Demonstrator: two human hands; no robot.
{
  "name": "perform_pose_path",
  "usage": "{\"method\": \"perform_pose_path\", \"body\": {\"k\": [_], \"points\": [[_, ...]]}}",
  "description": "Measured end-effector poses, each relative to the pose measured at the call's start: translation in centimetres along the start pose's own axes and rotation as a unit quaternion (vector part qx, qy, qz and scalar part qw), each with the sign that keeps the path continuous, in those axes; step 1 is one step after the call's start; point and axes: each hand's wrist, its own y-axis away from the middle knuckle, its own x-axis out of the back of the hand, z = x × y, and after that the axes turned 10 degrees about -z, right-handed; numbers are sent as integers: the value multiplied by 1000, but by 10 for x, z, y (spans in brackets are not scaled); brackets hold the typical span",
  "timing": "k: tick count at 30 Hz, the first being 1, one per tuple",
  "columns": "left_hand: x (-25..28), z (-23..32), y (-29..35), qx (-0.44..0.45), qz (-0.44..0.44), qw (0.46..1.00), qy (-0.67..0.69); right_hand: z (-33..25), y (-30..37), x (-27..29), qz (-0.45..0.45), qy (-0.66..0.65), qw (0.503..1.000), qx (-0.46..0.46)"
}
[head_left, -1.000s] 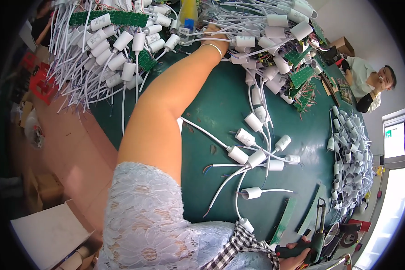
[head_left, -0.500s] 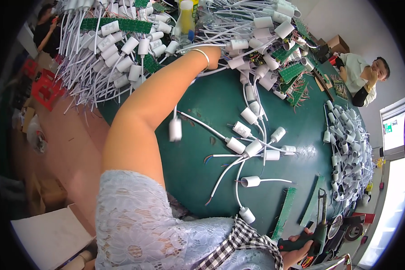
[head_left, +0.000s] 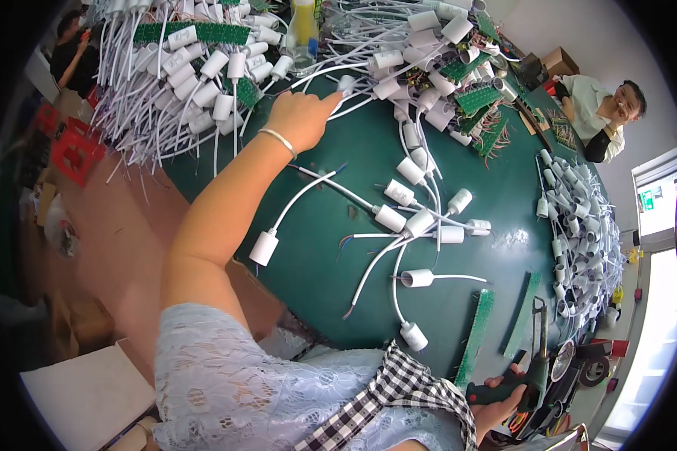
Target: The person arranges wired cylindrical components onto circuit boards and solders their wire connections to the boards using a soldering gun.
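My left hand, with a bangle on its wrist, reaches over the green table toward the heaps. Its fingers are drawn together, with a blurred white cylindrical housing at the fingertips. Low on the right, my right hand is wrapped round the dark handle of a soldering gun, whose long metal tip points up. Between the hands lie several white housings with cables, one of them a hollow housing. A single cabled housing lies nearer the table's left edge.
Cabled housings form a left heap, a far heap mixed with green circuit boards, and a right heap. Two board strips lie near my right hand. A bottle stands between the heaps. One person sits far right; another is far left.
My left hand has drawn back left from the far heap, bringing a white housing along. The cabled housing that hung below my left arm now lies on the table, farther left. My right hand still holds the soldering gun.
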Motion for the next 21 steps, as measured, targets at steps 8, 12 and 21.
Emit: {"method": "perform_pose_path", "body": {"k": [8, 12, 21], "points": [[25, 24, 79, -93, -57, 978, 177, 5, 0, 2, 11, -14, 1000, -12], [28, 22, 85, -193, -59, 942, 267, 2, 3, 2, -1, -3, 1000, -7], [-17, -9, -6, 71, -86, 984, 140, 4, 1, 7, 4, -26, 1000, 8]]}}
